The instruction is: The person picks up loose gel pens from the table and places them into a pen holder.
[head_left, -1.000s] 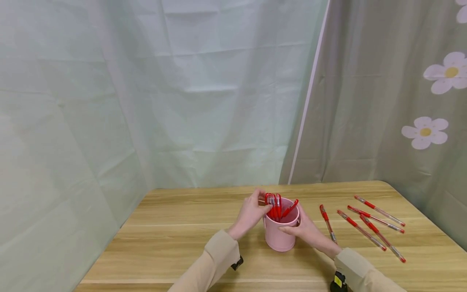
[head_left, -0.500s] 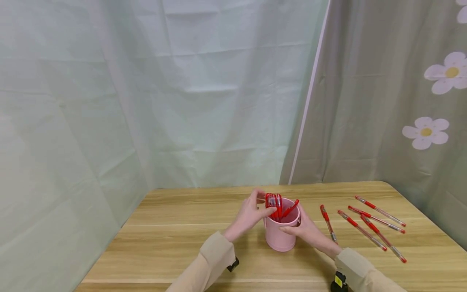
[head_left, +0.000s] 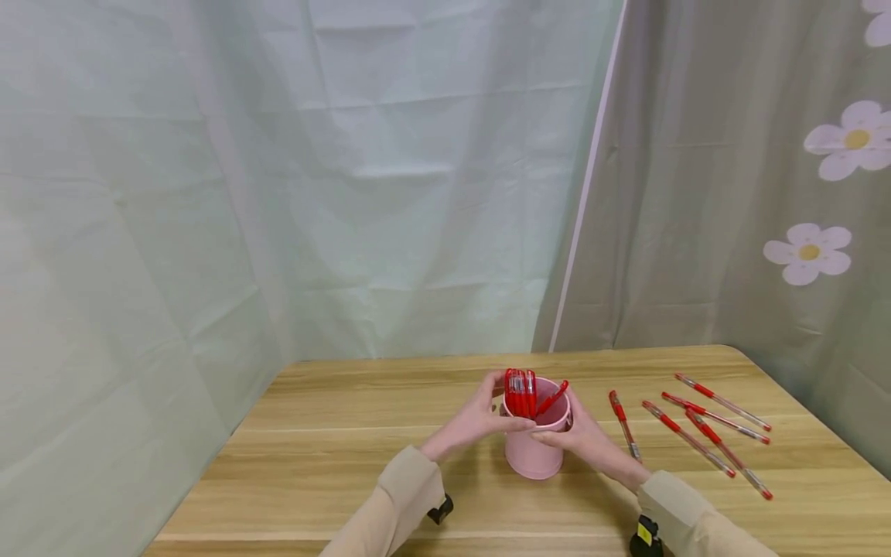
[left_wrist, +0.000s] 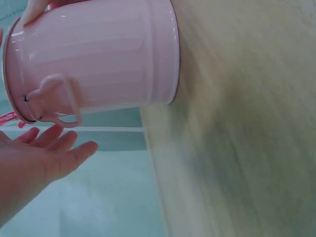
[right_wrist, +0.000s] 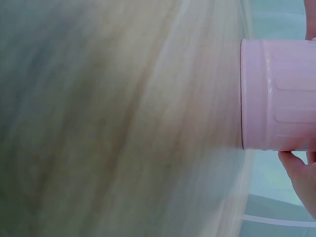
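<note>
A pink metal bucket point(head_left: 534, 452) stands upright on the wooden table, and several red pens point(head_left: 518, 393) are bunched in its left side. Another red pen point(head_left: 553, 397) leans alone toward its right rim. My right hand point(head_left: 588, 441) holds the bucket from the right, thumb on the front and fingers behind. At the left rim is my left hand point(head_left: 480, 418), its thumb stretched across the front beside the pens. In the left wrist view, the fingers point(left_wrist: 64, 153) of that hand are extended beside the bucket's small side handle point(left_wrist: 61, 98).
Several red pens lie to the right: one pen point(head_left: 624, 425) closest to the bucket, the others, including a pen point(head_left: 685, 437), scattered farther right. A pale curtain point(head_left: 418, 193) hangs behind the table point(head_left: 313, 464).
The left hand's thumb has moved down and right, from the pens to the front of the rim. The bunched pens lean slightly differently. My right hand stays on the bucket.
</note>
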Available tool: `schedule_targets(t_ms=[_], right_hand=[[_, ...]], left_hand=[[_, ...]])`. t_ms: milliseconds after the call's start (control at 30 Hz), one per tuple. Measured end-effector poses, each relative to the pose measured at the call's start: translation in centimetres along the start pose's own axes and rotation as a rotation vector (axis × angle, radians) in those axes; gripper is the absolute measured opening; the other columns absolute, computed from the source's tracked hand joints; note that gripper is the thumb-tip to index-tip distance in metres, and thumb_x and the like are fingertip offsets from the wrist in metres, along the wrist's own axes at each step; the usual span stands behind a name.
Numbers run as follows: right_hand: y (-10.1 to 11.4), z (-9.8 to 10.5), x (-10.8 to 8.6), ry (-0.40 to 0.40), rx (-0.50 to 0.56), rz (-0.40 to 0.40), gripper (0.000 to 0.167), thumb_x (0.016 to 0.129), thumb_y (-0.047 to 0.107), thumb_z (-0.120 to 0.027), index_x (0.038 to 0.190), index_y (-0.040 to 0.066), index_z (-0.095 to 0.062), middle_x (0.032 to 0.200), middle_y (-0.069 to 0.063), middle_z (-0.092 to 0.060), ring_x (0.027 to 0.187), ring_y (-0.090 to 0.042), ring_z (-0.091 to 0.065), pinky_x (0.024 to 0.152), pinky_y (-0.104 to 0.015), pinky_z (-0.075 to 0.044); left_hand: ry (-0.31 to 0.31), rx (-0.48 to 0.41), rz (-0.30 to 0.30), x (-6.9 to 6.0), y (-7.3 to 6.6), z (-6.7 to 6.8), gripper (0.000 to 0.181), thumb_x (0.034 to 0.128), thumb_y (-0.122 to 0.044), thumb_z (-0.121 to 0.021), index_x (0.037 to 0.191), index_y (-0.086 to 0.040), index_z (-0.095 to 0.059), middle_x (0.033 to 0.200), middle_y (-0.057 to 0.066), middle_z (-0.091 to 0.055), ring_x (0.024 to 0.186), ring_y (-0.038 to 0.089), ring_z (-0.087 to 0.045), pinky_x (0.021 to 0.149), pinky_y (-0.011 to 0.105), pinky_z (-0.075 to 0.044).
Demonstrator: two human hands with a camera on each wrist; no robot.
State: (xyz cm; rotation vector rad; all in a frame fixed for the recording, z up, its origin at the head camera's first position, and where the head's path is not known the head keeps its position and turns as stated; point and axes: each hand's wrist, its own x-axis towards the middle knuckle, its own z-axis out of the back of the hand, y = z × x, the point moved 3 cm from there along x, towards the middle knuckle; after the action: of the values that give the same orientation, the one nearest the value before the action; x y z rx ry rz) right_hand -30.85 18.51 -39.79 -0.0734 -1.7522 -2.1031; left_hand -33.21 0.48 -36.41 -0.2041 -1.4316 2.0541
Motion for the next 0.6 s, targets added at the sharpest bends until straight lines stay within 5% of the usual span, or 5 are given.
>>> schedule_targets(t_ms=[367,600], right_hand=[[-1.0,0.3,0.2,0.03,0.005,0.055,0.073,0.075,0.01,-0.073,0.132,0.007,-0.028,0.129,-0.017,-0.038,0.115,-0.033,-0.038,0.089,-0.038,-0.038],[-1.2,0.7,0.1,0.084,0.023,0.145,0.075,0.076,0.008,-0.071,0.134,0.001,-0.025,0.128,-0.021,-0.037,0.115,-0.038,-0.036,0.087,-0.032,-0.04]], left_hand=[[0.064,-0.106,0.02,0.6,1.6,-0.4,0.08,0.074,-0.026,-0.075,0.137,-0.02,-0.026,0.129,-0.006,-0.04,0.118,0.019,-0.039,0.089,0.035,-0.038],[0.092,-0.11,-0.029,1.0,1.8,-0.5,0.074,0.0758,-0.022,-0.074,0.135,-0.022,-0.03,0.128,-0.009,-0.041,0.118,0.015,-0.038,0.089,0.032,-0.037]])
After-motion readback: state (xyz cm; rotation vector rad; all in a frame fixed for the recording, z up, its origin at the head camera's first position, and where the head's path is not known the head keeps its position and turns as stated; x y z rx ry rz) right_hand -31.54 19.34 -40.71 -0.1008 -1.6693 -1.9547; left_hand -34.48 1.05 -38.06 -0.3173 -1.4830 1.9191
